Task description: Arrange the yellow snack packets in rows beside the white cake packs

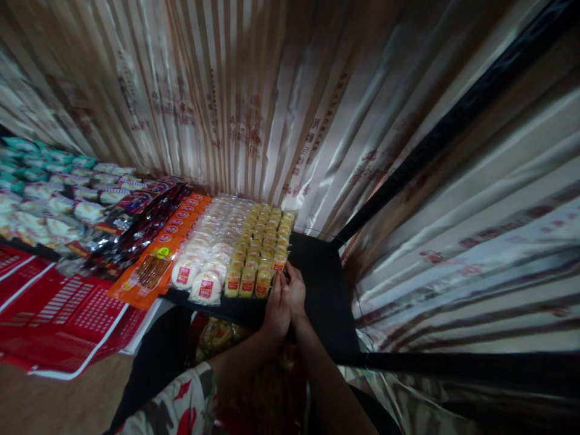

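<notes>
**Both hands at the end of the yellow rows**

The left hand [277,305] and right hand [295,290] are pressed together at the near right corner of the yellow packets [263,248]. Their fingertips meet at the last packet of the rightmost row. The grip of each hand looks narrow, fingers drawn in toward that packet. Whether either one actually pinches it, I cannot tell, since the fingers overlap and the light is dim.

The packets lie flat in straight rows that run away from the person, each overlapping the next like shingles. This likely keeps the labels showing while fitting many on the black counter [324,284]. The hands work at the near end, where a row is easiest to reach and square up.

Just left of the yellow rows lie round white packs [203,266], shingled the same way. Beside those are orange packets [156,266], then dark glossy ones [140,223]. Like goods are grouped in bands side by side. Farther left, teal and white packs [49,187] cover more of the surface.

A red printed sheet [63,314] hangs over the near left edge. A pale striped curtain [254,103] hangs close behind and to the right.
</notes>
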`<action>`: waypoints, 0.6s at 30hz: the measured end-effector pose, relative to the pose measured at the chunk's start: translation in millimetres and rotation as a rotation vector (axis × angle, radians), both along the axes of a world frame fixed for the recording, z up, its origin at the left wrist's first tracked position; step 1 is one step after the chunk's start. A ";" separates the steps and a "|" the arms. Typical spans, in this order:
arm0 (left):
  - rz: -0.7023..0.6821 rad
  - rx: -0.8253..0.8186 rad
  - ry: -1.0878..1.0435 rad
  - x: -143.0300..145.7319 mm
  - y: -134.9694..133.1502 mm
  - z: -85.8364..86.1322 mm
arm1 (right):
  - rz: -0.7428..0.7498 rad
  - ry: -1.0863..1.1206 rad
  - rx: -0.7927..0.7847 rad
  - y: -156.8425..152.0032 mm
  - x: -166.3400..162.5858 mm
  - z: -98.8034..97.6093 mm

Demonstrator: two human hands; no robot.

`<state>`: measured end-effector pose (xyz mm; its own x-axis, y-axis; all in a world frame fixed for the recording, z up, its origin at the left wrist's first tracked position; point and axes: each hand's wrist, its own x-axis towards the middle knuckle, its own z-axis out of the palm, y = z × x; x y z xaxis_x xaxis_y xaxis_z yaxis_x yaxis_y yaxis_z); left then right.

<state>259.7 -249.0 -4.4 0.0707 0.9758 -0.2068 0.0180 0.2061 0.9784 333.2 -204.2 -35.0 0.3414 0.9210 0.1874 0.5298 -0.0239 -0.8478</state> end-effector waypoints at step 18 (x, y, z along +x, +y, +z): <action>-0.023 0.201 0.223 -25.6 -46.9 18.3 | -0.129 0.035 0.125 -92.7 -19.7 26.3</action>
